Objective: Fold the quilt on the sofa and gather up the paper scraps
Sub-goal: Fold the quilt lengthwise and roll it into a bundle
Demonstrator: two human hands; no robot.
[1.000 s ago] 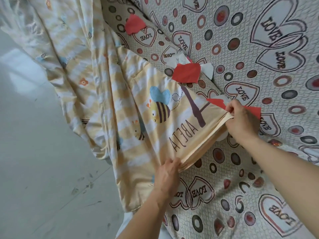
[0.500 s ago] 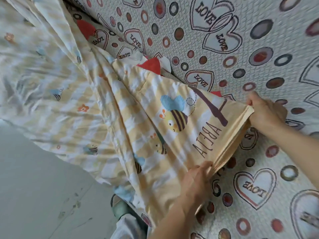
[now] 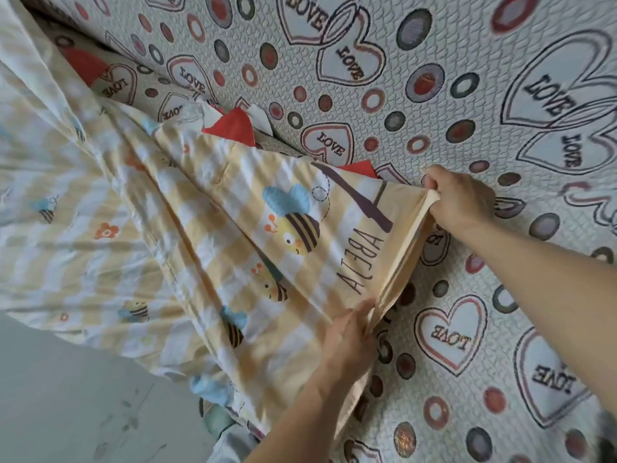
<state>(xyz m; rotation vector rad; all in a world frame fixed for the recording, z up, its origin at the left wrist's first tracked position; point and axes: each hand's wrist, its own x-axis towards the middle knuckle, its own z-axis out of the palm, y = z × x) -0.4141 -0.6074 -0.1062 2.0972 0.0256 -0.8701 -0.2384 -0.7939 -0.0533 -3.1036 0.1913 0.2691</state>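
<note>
Pinching the quilt [image 3: 233,208] edge, both hands [image 3: 347,342] [image 3: 462,202] part-cover red paper scraps [image 3: 230,128] on the sofa [image 3: 467,95].

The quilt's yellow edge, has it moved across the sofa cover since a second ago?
Yes. The quilt edge now covers more of the red paper scraps, having slid toward the sofa back.

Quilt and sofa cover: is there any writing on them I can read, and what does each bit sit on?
"ABEJA" on the quilt, upside down beside the big bee, near the edge that both hands hold.
"LOVE" on the sofa cover, inside many heart outlines, turned every way, e.g. and.
The heart next to the right hand is partly covered: letters cut off, not readable.
No numbers or brand marks show.
</note>
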